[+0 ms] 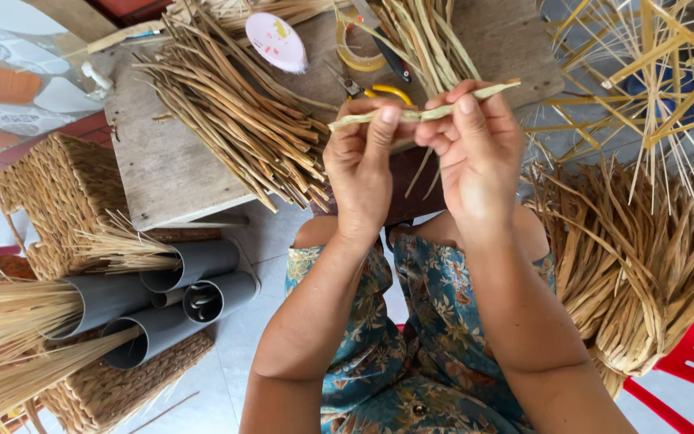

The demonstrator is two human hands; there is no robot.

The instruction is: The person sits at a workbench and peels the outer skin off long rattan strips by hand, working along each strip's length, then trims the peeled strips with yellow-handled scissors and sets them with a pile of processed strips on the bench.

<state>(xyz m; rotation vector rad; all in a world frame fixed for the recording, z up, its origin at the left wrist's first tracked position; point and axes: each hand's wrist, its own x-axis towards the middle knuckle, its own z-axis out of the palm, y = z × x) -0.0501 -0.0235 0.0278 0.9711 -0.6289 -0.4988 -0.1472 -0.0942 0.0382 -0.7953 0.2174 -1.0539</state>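
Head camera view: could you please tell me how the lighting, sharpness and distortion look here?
Head view: soft, even daylight with only faint shadows; both hands, left and right, and the dried stalk are sharp; wide-angle stretch bends the grey pipes and woven basket near the edges; mild glare on floor tiles.

Soft, even daylight fills the scene, bright without harshness, and the shadows stay faint, with only a dim patch under the edge of the surface (162,173) and between the forearms. The pale floor tiles (242,337) at lower left look slightly washed out, and the white patches at the top left corner nearly blow out. Focus holds sharp on both hands and the dried stalks, while the wide lens bends and stretches things toward the edges.
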